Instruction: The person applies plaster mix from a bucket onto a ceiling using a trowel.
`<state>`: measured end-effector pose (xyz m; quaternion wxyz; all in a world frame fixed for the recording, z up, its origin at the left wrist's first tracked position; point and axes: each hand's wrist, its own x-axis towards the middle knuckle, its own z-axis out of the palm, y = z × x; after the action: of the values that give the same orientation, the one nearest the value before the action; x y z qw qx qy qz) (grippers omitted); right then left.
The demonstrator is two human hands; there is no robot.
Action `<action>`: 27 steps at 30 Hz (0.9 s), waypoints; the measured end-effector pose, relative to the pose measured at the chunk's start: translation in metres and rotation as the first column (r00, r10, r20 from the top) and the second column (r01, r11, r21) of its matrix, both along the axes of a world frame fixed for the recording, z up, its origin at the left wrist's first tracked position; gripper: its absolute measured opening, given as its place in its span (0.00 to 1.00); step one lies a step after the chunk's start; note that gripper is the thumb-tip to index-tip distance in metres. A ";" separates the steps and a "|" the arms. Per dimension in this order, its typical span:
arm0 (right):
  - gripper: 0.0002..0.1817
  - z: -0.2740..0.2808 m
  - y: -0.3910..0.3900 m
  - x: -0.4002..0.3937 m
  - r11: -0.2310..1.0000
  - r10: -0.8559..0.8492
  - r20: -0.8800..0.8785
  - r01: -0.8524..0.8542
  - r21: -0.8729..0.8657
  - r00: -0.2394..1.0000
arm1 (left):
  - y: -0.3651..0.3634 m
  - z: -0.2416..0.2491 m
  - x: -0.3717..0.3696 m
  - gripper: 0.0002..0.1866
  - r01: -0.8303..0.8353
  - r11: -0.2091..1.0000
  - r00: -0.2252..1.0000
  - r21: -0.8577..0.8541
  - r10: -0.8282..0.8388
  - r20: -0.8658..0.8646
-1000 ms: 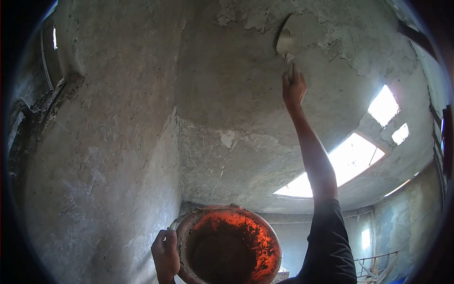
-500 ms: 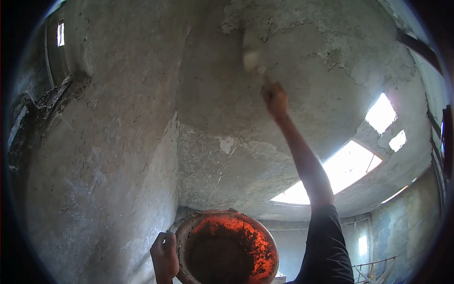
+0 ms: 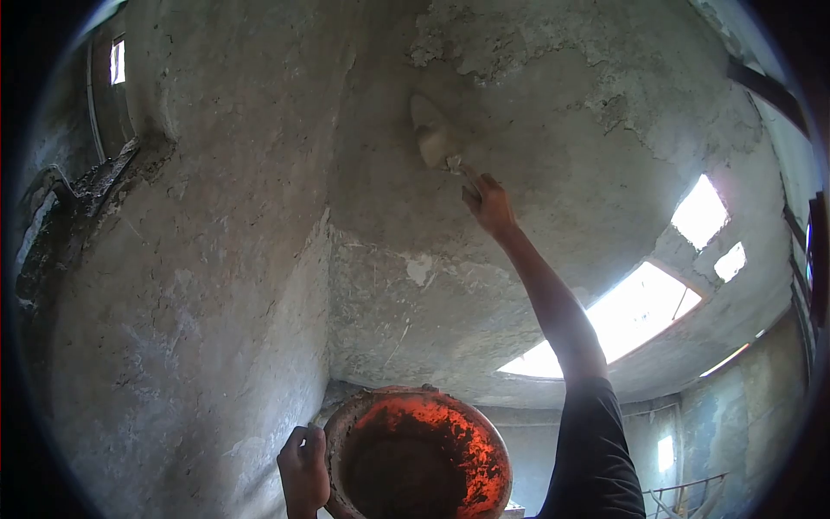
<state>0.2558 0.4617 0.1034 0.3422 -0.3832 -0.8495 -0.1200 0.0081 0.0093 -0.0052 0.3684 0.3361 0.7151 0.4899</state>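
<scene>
My right hand (image 3: 489, 204) is raised high and grips the handle of a trowel (image 3: 431, 131), whose pale blade lies flat against the grey plastered ceiling (image 3: 536, 112). My left hand (image 3: 303, 471) holds the rim of a round orange pan (image 3: 417, 457) crusted with dark mortar, at the bottom of the view. Fresh rough plaster patches show on the ceiling above and right of the trowel.
A rough grey wall (image 3: 190, 285) fills the left side and meets the ceiling at a corner. Bright window openings (image 3: 644, 303) sit at the right. A dark recess (image 3: 95, 173) is at upper left. A wooden frame (image 3: 683, 493) stands at lower right.
My right hand has swept the trowel leftward and downward across the ceiling. My left hand and the pan have stayed nearly in place.
</scene>
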 end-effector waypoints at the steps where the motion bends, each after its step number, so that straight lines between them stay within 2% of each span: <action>1: 0.25 0.000 0.002 0.006 0.996 0.056 -0.018 -0.055 0.071 0.998 | 0.000 -0.002 0.000 0.17 -0.008 1.000 1.000 0.013 0.009 -0.018; 2: 0.24 0.001 0.005 0.012 0.984 0.114 -0.032 -0.108 0.142 0.993 | -0.001 -0.004 -0.001 0.17 -0.009 1.000 1.000 0.016 0.010 -0.019; 4: 0.25 0.027 0.008 0.021 0.979 0.043 -0.129 -0.015 0.204 0.991 | -0.001 -0.006 -0.001 0.16 -0.019 1.000 1.000 0.002 0.019 0.009; 6: 0.24 0.064 0.006 0.026 0.963 -0.144 -0.262 0.196 0.186 0.954 | 0.001 0.003 0.000 0.16 -0.009 1.000 1.000 -0.003 0.009 0.011; 7: 0.24 0.080 0.005 0.028 0.940 -0.162 -0.321 0.245 0.238 0.933 | 0.001 0.008 0.001 0.17 0.002 1.000 1.000 -0.006 -0.002 0.011; 9: 0.23 0.095 0.015 0.033 0.912 -0.172 -0.385 0.295 0.286 0.907 | 0.001 0.012 0.000 0.17 0.003 1.000 1.000 -0.014 -0.003 0.029; 10: 0.25 0.097 0.024 0.036 0.882 -0.136 -0.390 0.291 0.371 0.911 | 0.002 0.013 0.001 0.17 0.004 1.000 0.999 -0.020 -0.003 0.051; 11: 0.26 0.094 0.031 0.040 0.843 -0.100 -0.392 0.287 0.455 0.915 | 0.003 0.014 0.001 0.17 0.004 1.000 0.999 -0.020 -0.003 0.048; 12: 0.26 0.083 0.035 0.041 0.844 -0.102 -0.394 0.289 0.452 0.913 | 0.003 0.014 0.002 0.17 -0.002 0.999 0.998 -0.034 0.005 0.065; 14: 0.27 0.047 0.038 0.040 0.936 -0.185 -0.258 0.250 0.247 0.948 | 0.003 0.013 0.001 0.17 -0.006 0.999 0.997 -0.048 0.009 0.076; 16: 0.29 0.009 0.022 0.026 0.978 -0.185 -0.019 0.186 0.094 0.983 | 0.002 0.006 0.000 0.18 -0.002 1.000 0.999 -0.009 0.003 0.051; 18: 0.28 -0.010 -0.013 0.009 0.986 -0.143 0.100 0.150 -0.068 0.985 | 0.000 -0.005 -0.001 0.19 -0.006 1.000 1.000 0.013 0.005 0.024; 19: 0.28 -0.015 -0.023 0.011 0.986 -0.147 0.097 0.153 -0.065 0.984 | 0.001 -0.007 -0.001 0.19 -0.015 0.999 1.000 0.035 0.015 0.006; 22: 0.29 -0.023 -0.030 0.020 0.995 -0.088 0.036 0.090 -0.050 0.995 | 0.000 -0.006 -0.003 0.19 0.018 0.999 0.999 0.032 -0.017 -0.044; 24: 0.28 -0.022 -0.015 0.048 0.991 -0.079 -0.143 0.093 0.097 0.987 | 0.001 -0.003 -0.002 0.19 0.007 1.000 1.000 0.001 -0.007 -0.028; 26: 0.27 -0.005 -0.010 0.070 0.955 -0.105 -0.291 0.178 0.239 0.951 | 0.001 -0.006 -0.002 0.19 -0.013 0.999 1.000 -0.030 0.012 -0.012; 27: 0.27 0.009 -0.014 0.074 0.937 -0.168 -0.373 0.266 0.228 0.913 | 0.001 -0.012 -0.003 0.19 -0.018 1.000 1.000 -0.003 0.017 -0.012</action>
<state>0.3301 0.4474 0.1123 0.5207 -0.4400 -0.7025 -0.2043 0.0055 0.0100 -0.0174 0.3602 0.3323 0.7208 0.4901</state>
